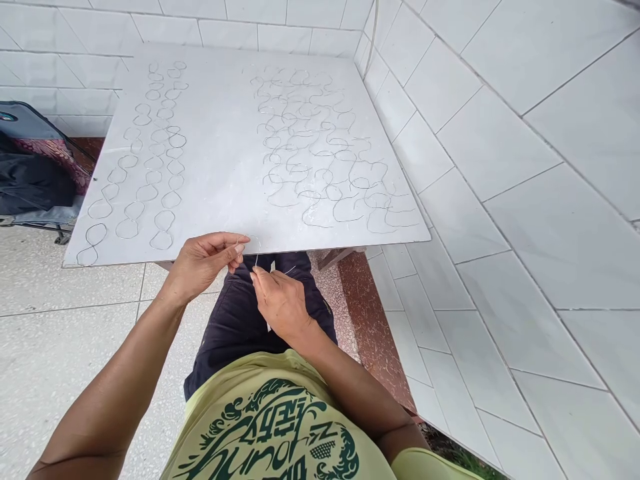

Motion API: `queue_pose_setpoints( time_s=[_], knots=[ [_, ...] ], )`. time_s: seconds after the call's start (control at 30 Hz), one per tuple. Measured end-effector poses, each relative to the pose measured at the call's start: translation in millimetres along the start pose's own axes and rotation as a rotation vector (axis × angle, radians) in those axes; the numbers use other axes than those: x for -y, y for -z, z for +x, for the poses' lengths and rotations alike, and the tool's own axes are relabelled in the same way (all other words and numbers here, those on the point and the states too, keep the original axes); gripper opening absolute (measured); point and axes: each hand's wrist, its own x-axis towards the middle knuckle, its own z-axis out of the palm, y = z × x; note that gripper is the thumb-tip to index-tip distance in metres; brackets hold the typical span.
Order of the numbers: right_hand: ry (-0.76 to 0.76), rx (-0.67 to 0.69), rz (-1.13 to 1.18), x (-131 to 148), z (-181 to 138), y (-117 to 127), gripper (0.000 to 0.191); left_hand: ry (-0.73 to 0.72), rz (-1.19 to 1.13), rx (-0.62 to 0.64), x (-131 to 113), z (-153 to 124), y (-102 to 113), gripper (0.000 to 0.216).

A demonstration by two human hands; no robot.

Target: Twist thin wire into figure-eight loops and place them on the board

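Observation:
At the front edge of the white tabletop (220, 153), my left hand (207, 263) pinches a thin piece of wire (258, 244) between thumb and fingers. My right hand (283, 297), just below the edge and to the right, grips the same wire lower down; a short end sticks out past its knuckles. The wire curves between the two hands, and its full shape is partly hidden by the fingers. On the left of the table lie rows of wire figure-eights (134, 210). Many loose, wavy wire pieces (320, 147) lie spread and overlapping on the right.
White tiled walls close in behind the table and along its right side (480, 147). A folding chair (40, 167) with dark cloth on it stands at the left. Speckled flooring (75, 333) shows below, with a reddish stone strip (367, 327) at the right.

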Motion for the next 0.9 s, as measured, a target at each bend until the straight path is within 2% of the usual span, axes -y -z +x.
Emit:
queue_pose_setpoints(
  time_s=[0.17,0.47,0.77,0.9],
  knots=[
    [0.032,-0.005,-0.031,0.5,1.5,0.8,0.03,-0.012,0.062,0.012,-6.0,1.4,-1.4,0.032],
    [-0.064,0.026,0.078,-2.8,-0.3,5.9,0.028,-0.003,0.064,-0.029,-10.8,-1.5,-1.1,0.03],
    [-0.158,0.029,0.098,2.4,4.0,9.2,0.045,-0.025,0.064,0.006,-11.4,-4.8,0.4,0.03],
    [-0.147,0.047,0.063,2.7,3.9,9.5,0.045,-0.032,0.063,0.017,-10.3,-4.6,3.1,0.03]
  ],
)
